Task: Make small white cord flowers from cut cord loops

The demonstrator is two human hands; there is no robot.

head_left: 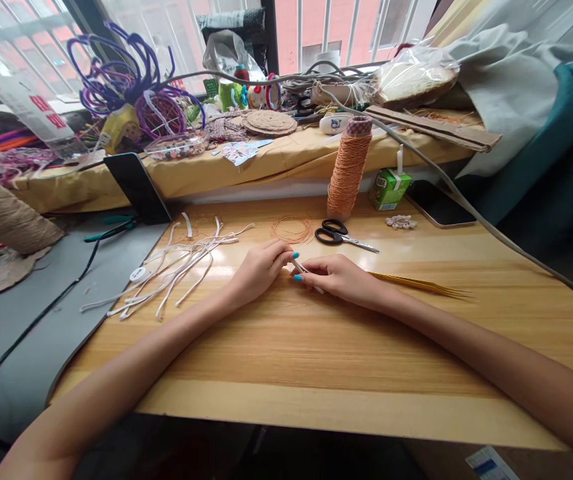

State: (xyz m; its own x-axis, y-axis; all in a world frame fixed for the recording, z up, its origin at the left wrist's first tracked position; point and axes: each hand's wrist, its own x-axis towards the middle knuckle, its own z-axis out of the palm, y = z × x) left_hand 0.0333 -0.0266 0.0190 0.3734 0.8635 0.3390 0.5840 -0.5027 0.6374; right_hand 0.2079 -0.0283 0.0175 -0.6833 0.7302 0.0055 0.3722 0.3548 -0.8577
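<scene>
Between my two hands is a short white cord, doubled or in several strands; the fingers cover part of it. My left hand pinches its upper end between thumb and fingertips. Lower down, my right hand is closed on the same cord, and a pale end shows below its fingers. Loose white cords lie in a heap left of my left hand. Just beyond the hands are a coil of thin orange thread and black-handled scissors. Golden tweezers lie by my right wrist.
A cone of orange twine stands behind the scissors. Near it are a green drink carton, a phone and small white pieces. Another phone leans at the left, beside pliers. A grey cable crosses the right side.
</scene>
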